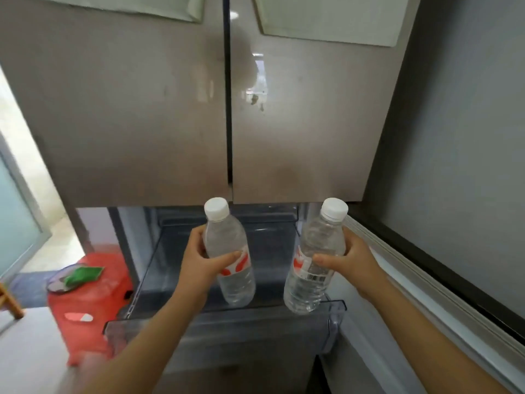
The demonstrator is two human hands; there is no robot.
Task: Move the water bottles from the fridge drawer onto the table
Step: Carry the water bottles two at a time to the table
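1. At the lower left edge lies a pale grey flat surface [25, 351]. It is blurred, but it may be the table, which would put it nearer the left hand.
2. The left hand [199, 261] wraps fingers and thumb round a clear plastic water bottle with white cap and red label [227, 243]. The right hand [353, 261] grips a matching second bottle [318, 245].
3. Both bottles are near upright, caps up and bases tilted inward, held clear above the open transparent plastic fridge drawer [336, 311].
4. Behind rise the closed glossy brown fridge doors [142, 123].
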